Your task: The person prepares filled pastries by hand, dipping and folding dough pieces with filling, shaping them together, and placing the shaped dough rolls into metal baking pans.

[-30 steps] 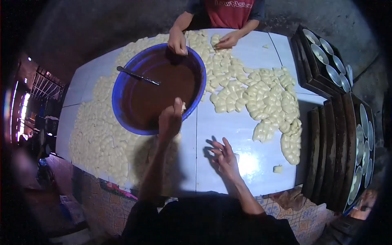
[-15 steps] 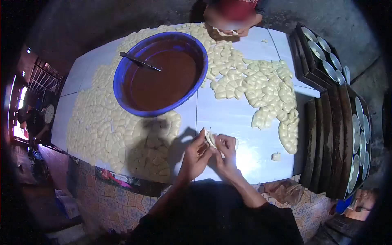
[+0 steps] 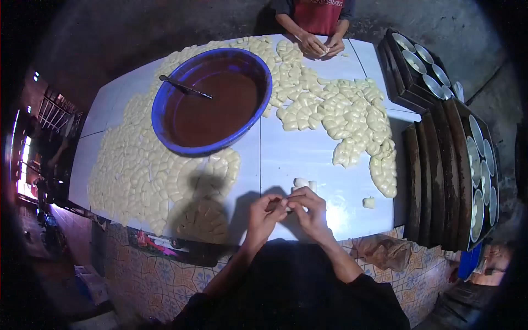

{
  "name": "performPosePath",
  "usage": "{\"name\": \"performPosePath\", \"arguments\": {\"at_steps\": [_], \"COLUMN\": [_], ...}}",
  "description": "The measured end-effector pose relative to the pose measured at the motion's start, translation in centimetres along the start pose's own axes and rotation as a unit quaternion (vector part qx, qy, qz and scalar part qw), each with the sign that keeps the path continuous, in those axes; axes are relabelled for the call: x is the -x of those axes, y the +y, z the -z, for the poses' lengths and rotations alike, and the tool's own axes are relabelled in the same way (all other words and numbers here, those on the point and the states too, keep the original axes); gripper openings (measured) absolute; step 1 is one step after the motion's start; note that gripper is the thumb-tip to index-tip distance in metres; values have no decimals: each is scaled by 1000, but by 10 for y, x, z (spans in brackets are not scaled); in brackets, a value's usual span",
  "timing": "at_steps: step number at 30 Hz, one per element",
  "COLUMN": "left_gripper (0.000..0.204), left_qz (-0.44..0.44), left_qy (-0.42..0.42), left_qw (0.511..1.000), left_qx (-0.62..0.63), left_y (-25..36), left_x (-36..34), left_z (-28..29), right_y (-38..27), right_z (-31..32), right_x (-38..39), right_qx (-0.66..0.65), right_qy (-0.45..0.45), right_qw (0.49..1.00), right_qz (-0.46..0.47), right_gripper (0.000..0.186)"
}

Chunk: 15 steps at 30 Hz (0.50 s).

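Note:
My left hand (image 3: 262,218) and my right hand (image 3: 311,213) meet at the table's near edge, fingertips pinched together on a small piece of pale dough. The fingers cover most of that piece. Just beyond my right hand lie a few rolled white dough pieces (image 3: 301,182). A single dough piece (image 3: 368,203) sits apart to the right. Flattened dough pieces (image 3: 137,170) spread over the left of the table, and another cluster (image 3: 357,118) lies at the right. A blue basin (image 3: 155,118) of brown filling, with a dark-handled utensil (image 3: 186,87) resting in it, stands among them.
Across the white tiled table (image 3: 286,157), a person's hands (image 3: 323,46) work a dough piece. Stacked dark trays (image 3: 437,181) with round metal tins (image 3: 477,165) stand along the right side, with another tray stack (image 3: 407,82) behind. A crumpled brown bag (image 3: 388,254) lies below the near edge.
My hands have closed in around the dough, which showed more before. The rolled pieces behind them have come into sight. The view has shifted, revealing more of the person opposite.

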<state>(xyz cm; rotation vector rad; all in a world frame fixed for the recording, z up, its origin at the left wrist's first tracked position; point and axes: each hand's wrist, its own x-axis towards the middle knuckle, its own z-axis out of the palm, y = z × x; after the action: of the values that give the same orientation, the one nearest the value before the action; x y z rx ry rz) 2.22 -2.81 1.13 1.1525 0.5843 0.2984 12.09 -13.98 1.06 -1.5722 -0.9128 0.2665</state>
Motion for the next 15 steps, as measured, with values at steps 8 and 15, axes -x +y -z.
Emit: {"name": "performPosePath", "arguments": {"at_steps": [8,15], "left_gripper": [82,48], "left_qz": [-163,-116], "left_qy": [-23,122], "left_qw": [980,979], "left_qx": [-113,117], "left_y": [-7,-32], "left_x": [-3,-32], "left_z": [8,22], "right_y": [16,46], "right_z": [4,3], "right_x": [-9,-58], "right_qx": [-94,87], "right_qy": [-147,-371], "right_qw": [955,915], "right_qz": [-240,-131], "right_gripper": [35,64]}}
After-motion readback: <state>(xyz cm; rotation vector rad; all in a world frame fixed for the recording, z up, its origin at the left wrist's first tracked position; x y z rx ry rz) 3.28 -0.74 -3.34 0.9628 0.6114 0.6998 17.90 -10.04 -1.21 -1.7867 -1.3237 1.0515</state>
